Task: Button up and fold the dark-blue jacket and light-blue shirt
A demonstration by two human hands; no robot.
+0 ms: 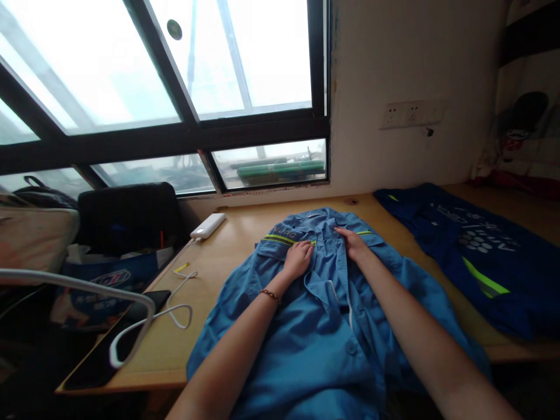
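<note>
A light blue work jacket [280,350] with yellow-green reflective strips lies front up on the wooden table, its collar toward the wall and its lower part hanging over the near edge. My left hand [300,258] rests on the chest by the left strip, fingers curled on the edge of the front opening. On the other side of that opening, my right hand [353,244] pinches the other front edge between thumb and fingers. Below the hands the front gapes a little, showing a white-edged seam and a button. A beaded bracelet [270,296] circles my left wrist.
A dark blue garment [490,245] with white print lies at the right on the table [236,256]. To the left are a white power bank [208,226] with a cable, a black phone-like slab [100,356] and a grey curved bar [87,281]. Bags stand beyond the left edge.
</note>
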